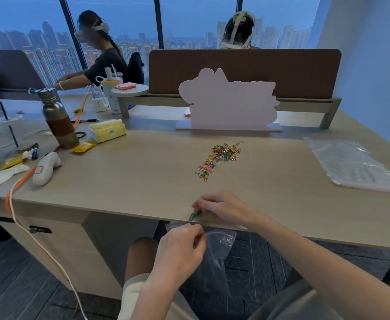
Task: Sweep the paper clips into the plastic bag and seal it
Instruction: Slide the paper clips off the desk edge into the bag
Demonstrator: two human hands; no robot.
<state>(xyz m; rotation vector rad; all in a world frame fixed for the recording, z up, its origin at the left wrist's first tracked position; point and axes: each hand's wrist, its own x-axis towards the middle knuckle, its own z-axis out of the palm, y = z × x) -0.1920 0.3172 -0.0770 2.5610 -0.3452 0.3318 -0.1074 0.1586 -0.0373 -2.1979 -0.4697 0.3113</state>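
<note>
A heap of coloured paper clips (220, 157) lies on the desk (129, 176) in front of the white cut-out sign. My right hand (221, 207) rests at the desk's front edge, its fingertips on a few green and blue clips (195, 215) that hang at the edge. Just below the edge, my left hand (182, 248) pinches the mouth of a clear plastic bag (217, 255), which hangs down under the desk. A stack of more clear bags (353, 165) lies at the right.
A white cut-out sign (228, 102) stands behind the clips. At the left are a metal bottle (59, 118), a yellow tissue pack (108, 130), a white handheld device (46, 168) and an orange cable (18, 183). Two people sit behind the brown divider (304, 72).
</note>
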